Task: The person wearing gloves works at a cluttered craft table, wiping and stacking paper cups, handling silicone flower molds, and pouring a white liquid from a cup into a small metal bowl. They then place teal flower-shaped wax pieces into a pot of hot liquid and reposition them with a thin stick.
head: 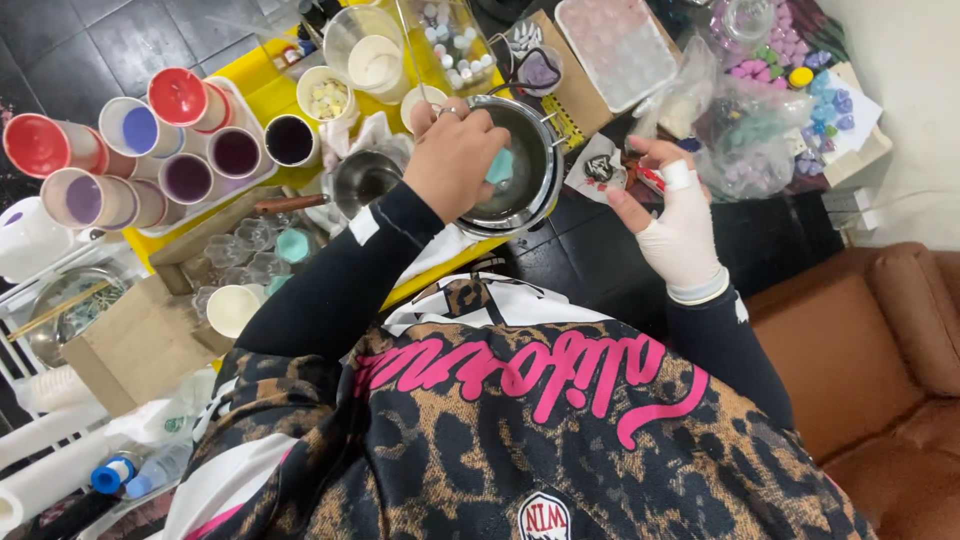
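My left hand (455,150), in a black sleeve, reaches into a round metal pot (535,195) and pinches a small teal piece (500,166) over its inside. My right hand (678,228) wears a white glove and is just right of the pot, above the dark floor. Its thumb and fingers close on a small clear packet (606,170) with dark and red bits in it. The pot sits at the near edge of a yellow table (262,92).
Cups of red, purple and lilac liquid (150,150) fill a tray at left. A smaller metal pot (364,180) and a clear mould (255,248) stand nearby. Bags of coloured pieces (750,140) lie at the back right, a brown sofa (880,340) at right, a cardboard box (130,345) at left.
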